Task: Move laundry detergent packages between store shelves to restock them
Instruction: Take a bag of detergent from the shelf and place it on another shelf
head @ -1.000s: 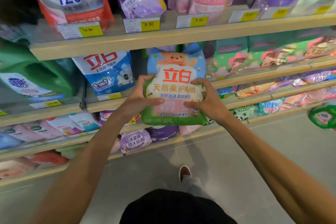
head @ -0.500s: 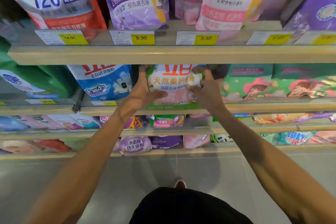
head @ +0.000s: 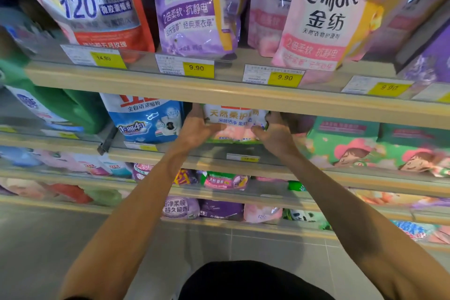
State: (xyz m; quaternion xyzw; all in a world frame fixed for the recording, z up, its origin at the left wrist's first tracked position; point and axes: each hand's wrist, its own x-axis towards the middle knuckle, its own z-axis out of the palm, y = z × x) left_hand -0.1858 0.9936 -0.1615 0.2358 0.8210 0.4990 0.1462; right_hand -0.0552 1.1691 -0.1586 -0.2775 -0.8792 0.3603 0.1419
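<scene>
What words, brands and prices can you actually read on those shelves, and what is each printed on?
"120": red pouch, top shelf.
"Comfort 金纺": pink pouch; the purple pouch shows the same brand, partly cut off.
"14.90": yellow price tag under the red pouch.
"9.90": price tags under the Comfort pouches.
"全自动浓缩粉": blue bag.
"天然柔护": bag held by both hands.
Fine print on tags and lower-shelf packs: too blurred.

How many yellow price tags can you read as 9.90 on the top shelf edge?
3. One sits under the purple Comfort bag, one under the pink Comfort bag, and a blurrier one further right. The tag at far left reads 14.90. Another at the right edge is cut off.
</scene>
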